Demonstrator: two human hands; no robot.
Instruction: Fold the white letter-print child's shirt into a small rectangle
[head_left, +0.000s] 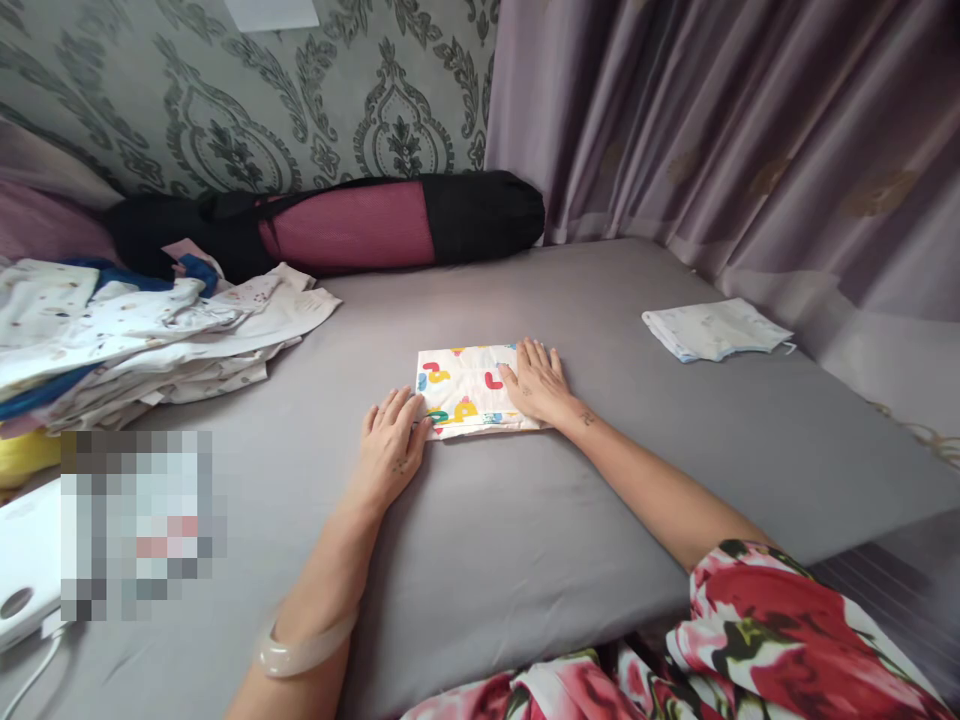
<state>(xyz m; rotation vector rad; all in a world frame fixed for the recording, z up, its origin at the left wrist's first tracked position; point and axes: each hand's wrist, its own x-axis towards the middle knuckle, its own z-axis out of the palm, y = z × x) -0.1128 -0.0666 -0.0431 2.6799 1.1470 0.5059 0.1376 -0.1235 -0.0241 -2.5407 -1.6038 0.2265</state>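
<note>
Both hands, left hand (390, 440) and right hand (536, 385), press flat, palms open, on the folded cloth (469, 390); lifting unevenly could undo its fold

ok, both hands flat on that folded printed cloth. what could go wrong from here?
1. The left hand covers only the near-left corner of the folded cloth; if the right hand lifts or slides, the layers could shift or spring open.
2. The loose clothes pile leans toward the working area on the grey mattress and could slump into it.
</note>
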